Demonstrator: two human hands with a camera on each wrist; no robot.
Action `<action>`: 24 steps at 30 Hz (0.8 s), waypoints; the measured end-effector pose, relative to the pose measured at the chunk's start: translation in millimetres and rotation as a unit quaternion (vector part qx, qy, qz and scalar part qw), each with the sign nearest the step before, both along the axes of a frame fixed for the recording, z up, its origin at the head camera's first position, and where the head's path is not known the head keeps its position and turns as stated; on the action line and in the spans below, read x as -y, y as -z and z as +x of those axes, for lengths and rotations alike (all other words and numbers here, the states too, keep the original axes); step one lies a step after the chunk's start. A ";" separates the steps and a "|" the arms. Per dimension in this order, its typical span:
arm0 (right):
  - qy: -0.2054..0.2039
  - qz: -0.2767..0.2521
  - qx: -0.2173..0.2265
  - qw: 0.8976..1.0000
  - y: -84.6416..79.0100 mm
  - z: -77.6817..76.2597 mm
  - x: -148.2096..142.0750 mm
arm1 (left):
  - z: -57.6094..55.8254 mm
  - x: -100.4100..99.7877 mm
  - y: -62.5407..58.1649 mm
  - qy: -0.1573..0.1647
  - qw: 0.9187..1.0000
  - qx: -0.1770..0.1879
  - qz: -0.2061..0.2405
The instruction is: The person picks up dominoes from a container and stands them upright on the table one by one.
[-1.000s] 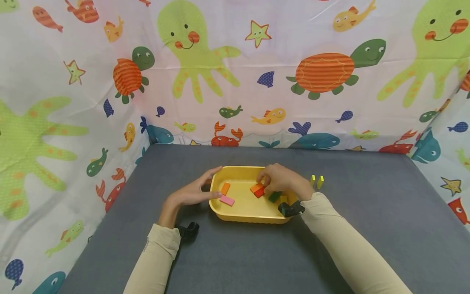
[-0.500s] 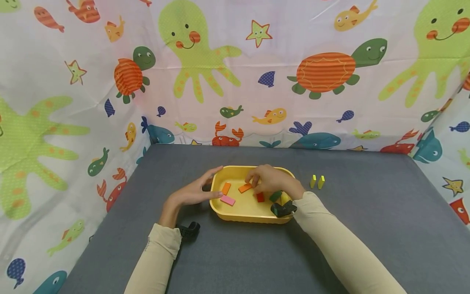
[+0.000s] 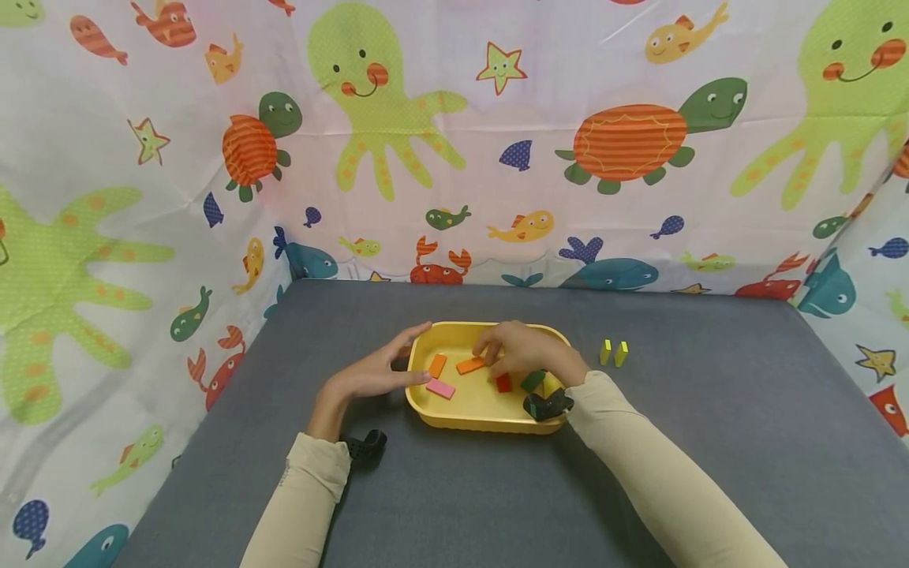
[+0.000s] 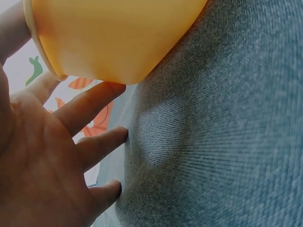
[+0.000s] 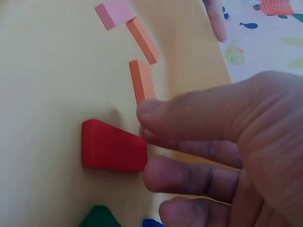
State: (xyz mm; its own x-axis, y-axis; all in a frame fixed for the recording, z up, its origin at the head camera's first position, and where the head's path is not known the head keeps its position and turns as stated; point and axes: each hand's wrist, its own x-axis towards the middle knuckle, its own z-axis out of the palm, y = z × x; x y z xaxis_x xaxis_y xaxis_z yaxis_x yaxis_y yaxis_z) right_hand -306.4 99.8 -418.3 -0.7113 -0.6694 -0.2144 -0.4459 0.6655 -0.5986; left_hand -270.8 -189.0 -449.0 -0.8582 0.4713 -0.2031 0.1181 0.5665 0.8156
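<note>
1. Moved since a second ago: middle orange block (image 3: 469, 366), shifted left from against the red block (image 3: 503, 383) toward the middle of the yellow tray (image 3: 483, 423); right hand (image 3: 525, 347), shifted left too.
2. Much the same as then: left hand (image 3: 369, 372), at the tray's left end.
3. Right grip: fingers bent, thumb tip over one end of the middle orange block, index close behind. Cannot tell whether pinched or only touched. Red block just beside the middle fingertip; contact unclear.
4. Left grip: wide, fingers spread and fairly straight, thumb over the near-left rim, one fingertip against the tray's underside. Nothing enclosed.
5. Also inside the tray: pink block (image 3: 440, 388) and left-end orange block (image 3: 436, 364), just beside each other; green block (image 3: 533, 380) right of red; corner of a blue block (image 5: 152, 223), right wrist view only.
6. Edges: raised rim all round; beyond the right end, two upright yellow blocks (image 3: 614, 353) on the grey table (image 3: 440, 489).
7. Room for moving: broad strip of tray floor between pink and red, running to the near wall.
</note>
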 end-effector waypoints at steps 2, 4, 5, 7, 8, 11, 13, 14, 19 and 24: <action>-0.004 -0.010 0.011 1.000 0.8 0.3 1.7 | 0.2 -0.4 0.2 -0.001 1.000 0.001 0.001; -0.008 -0.017 0.017 1.000 1.2 0.2 3.4 | 0.2 -0.7 0.5 -0.002 1.000 0.001 0.002; -0.009 -0.022 0.018 1.000 1.0 0.3 4.0 | 0.1 -0.7 0.7 -0.001 1.000 0.000 0.002; -0.010 -0.031 0.014 0.999 1.3 -0.4 5.0 | 0.1 -0.9 0.9 -0.001 1.000 -0.001 0.001; -0.009 -0.035 0.007 0.999 1.7 -1.0 5.4 | 0.1 -0.8 1.1 0.000 1.000 -0.002 0.001; -0.009 -0.051 -0.011 0.999 3.4 -3.1 6.0 | 0.5 -0.7 0.8 0.000 1.000 -0.004 0.000; -0.005 -0.059 -0.015 0.998 4.2 -4.1 6.5 | 0.9 -0.7 0.0 0.000 1.000 -0.004 0.001; -0.002 -0.063 -0.014 0.998 4.7 -4.3 6.8 | 1.0 -0.8 -0.3 0.000 1.000 -0.003 0.001; 0.011 -0.079 -0.010 0.997 7.0 -5.2 7.8 | 1.2 -1.1 -0.8 0.001 1.000 -0.001 0.001; 0.020 -0.083 -0.010 0.996 7.7 -5.3 9.8 | 1.3 -1.1 0.0 -0.001 1.000 0.000 0.000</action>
State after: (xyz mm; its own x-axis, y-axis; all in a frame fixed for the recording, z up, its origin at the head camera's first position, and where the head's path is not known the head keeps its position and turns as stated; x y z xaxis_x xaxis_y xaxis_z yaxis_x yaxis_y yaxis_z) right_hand -311.7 90.0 -425.9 -0.7415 -0.6652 -0.0876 -0.4340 0.5752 -0.6934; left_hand -269.6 -187.9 -449.1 -0.8592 0.4695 -0.2034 0.1168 0.5670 0.8154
